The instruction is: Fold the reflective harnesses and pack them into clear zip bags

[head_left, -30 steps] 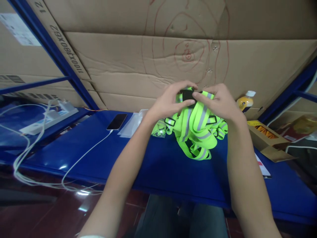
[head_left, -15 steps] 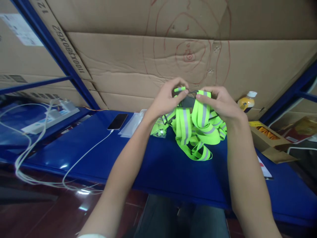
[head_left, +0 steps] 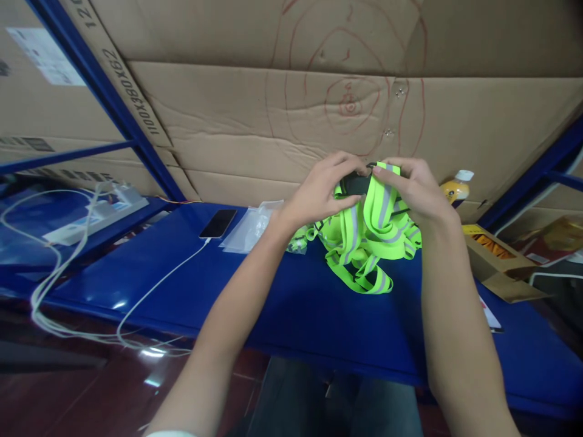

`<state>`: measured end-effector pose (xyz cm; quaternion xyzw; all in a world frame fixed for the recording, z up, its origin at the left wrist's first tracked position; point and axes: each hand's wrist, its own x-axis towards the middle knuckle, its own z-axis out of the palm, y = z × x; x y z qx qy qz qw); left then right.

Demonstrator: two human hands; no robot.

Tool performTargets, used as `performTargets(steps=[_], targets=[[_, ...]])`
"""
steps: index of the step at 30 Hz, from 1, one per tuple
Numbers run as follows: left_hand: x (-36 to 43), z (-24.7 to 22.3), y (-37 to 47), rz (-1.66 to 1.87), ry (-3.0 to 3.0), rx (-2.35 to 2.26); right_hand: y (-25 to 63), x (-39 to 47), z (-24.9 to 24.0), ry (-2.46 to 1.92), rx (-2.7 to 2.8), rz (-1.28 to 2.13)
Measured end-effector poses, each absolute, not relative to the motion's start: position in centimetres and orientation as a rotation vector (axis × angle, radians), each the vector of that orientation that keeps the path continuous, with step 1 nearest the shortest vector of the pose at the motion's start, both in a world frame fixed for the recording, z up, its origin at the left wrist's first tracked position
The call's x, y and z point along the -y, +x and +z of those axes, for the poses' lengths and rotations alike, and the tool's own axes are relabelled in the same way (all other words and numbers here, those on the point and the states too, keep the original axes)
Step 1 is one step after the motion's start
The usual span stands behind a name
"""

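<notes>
Well behind the shelf's front edge (head_left: 337, 363), 2 hands (head_left: 321, 189) (head_left: 415, 187) hold straps (head_left: 377, 206).

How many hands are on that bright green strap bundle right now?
2. The left hand holds the black piece at the top of the bundle; the right hand pinches a green strap just beside it. No other hands show.

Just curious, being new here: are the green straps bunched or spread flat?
Bunched: the green straps loop over one another in a heap.
</notes>
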<state>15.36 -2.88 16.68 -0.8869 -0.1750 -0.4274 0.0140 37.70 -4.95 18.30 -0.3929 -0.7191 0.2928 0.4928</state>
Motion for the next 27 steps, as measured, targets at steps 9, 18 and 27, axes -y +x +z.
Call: performTargets(steps=[9,18,27], targets=[[2.7,16.6,15.2,-1.294,-2.775,0.609,37.5,3.5,17.7,-0.972,1.678,0.592],[2.3,16.0,15.2,-1.236,-2.783,0.648,37.8,3.4,17.5,-1.003,1.764,0.538],[2.3,16.2,14.4,-1.177,-2.809,0.669,38.1,5.4,18.9,-0.944,2.134,0.186]])
